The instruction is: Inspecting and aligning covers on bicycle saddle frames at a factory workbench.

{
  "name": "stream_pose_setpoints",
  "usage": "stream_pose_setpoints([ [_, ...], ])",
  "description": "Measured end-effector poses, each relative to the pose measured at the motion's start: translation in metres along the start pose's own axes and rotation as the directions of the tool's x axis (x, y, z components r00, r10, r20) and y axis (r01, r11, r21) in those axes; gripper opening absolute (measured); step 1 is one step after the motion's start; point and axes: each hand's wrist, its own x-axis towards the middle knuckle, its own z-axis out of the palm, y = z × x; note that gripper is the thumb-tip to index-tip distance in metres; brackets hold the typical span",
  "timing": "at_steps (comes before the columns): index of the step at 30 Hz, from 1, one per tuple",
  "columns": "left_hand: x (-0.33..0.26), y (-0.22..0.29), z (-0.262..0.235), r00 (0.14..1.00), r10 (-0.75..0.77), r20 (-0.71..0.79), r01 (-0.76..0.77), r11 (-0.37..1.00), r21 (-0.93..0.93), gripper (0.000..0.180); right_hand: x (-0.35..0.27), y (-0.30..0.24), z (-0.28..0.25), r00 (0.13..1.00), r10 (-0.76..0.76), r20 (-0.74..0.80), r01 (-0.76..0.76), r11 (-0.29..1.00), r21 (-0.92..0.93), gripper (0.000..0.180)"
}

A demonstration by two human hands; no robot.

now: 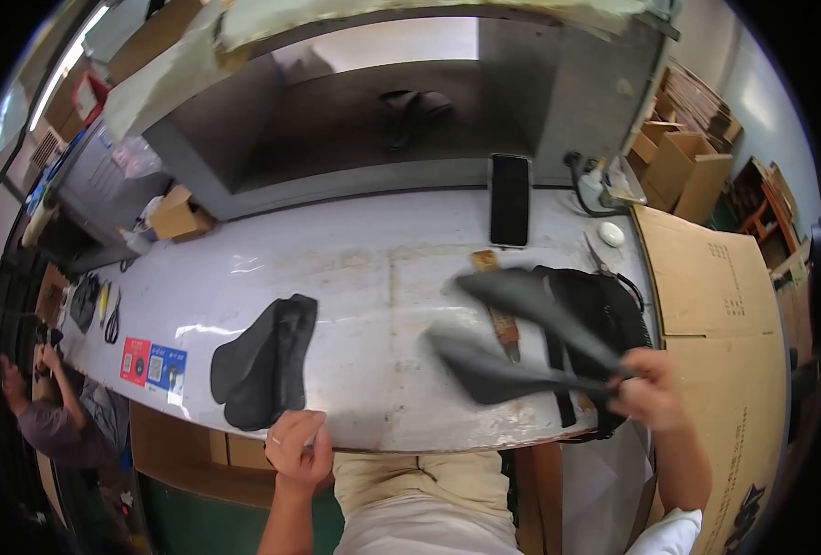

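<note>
My right hand [651, 388] grips the narrow ends of two dark grey, paddle-shaped pieces [493, 365], whose broad ends fan out to the left over the table, smeared by motion. Beneath and behind them lies a heap of black material [604, 314]. My left hand [297, 449] is at the front table edge, fingers curled in with nothing visible in them. Just beyond it lie several black, soft-looking pieces [267, 365], overlapping on the tabletop; whether the hand touches them I cannot tell. Partly behind the held pieces is a brown-handled tool [505, 333].
A grey open-fronted metal housing [577, 102] spans the back, with a dark piece [415, 111] inside. A phone [509, 201], scissors [600, 254] and a round white object [611, 234] lie on the white table [364, 240]. Cardboard [711, 277] borders the right. Another person [73, 416] sits far left.
</note>
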Motion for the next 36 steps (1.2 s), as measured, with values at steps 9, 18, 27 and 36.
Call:
stream_pose_setpoints([
  [9, 0.040, -0.051, -0.030, 0.910, -0.398, -0.116, 0.406, 0.912, 0.058, 0.006, 0.122, 0.021, 0.148, 0.640, 0.632, 0.437, -0.342, 0.743, -0.575, 0.036],
  [18, 0.095, -0.085, -0.009, 0.960, -0.277, 0.051, 0.249, 0.920, 0.304, 0.028, 0.150, -0.008, 0.189, 0.880, 0.242, 0.409, 0.333, 0.299, -0.894, 0.045],
  [27, 0.111, -0.111, -0.001, 0.961, -0.244, 0.126, 0.185, 0.914, 0.361, 0.011, 0.235, 0.043, 0.273, 0.830, -0.208, 0.517, 0.546, 0.491, -0.679, 0.020],
  [36, 0.078, -0.084, -0.071, 0.925, -0.205, -0.322, 0.219, 0.976, 0.008, 0.016, 0.258, 0.085, 0.298, 0.737, -0.244, 0.630, 0.671, 0.153, -0.726, 0.028],
])
